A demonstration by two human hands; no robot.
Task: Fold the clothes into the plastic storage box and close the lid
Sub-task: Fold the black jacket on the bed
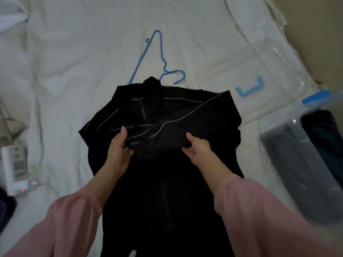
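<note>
Head view: at the far left edge a white device (14, 169) with a small red light lies on the white bedsheet (74, 52). Right of it, the left hand (118, 147) comes out of a pink sleeve (74, 219) and grips the black top (163, 182); its thumb lies on the fabric and its fingers are curled under a bunched fold. The top lies flat in the middle of the bed, collar at the far end. One sleeve with thin pale piping is folded across the chest, and both hands hold that fold. Just beyond the collar a blue hanger (156, 58) lies on the sheet, its hook near the top's right shoulder. The right hand (197, 148) pinches the same fold, thumb on top and fingers tucked beneath, slightly lifting the cloth. Further right, the clear lid (263, 58) with a blue handle (250, 88) lies flat on the sheet, apart from the box. At the near right edge stands the plastic storage box (289, 164), open, with dark folded clothes (323, 141) inside.
</note>
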